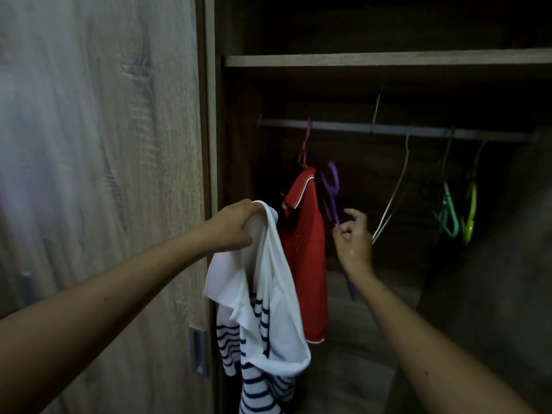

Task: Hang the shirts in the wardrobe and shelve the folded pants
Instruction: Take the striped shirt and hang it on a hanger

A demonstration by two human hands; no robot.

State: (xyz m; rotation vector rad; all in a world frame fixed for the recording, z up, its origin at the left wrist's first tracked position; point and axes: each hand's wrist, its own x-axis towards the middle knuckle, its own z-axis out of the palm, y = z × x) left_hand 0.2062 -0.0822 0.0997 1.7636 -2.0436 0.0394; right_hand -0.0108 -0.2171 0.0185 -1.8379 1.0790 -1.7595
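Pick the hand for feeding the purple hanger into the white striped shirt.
Right. The right hand pinches the purple hanger, which is off the rod and just beside the white striped shirt. The left hand is busy gripping that shirt by its top, holding it up.

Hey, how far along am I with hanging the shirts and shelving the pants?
Done: one red shirt hangs on the rail. In hand: the left hand grips a white striped shirt, and the right hand holds a purple hanger, off the rail. Left: get that shirt onto the hanger and the rail. No folded pants are in view, so I cannot judge the shelving.
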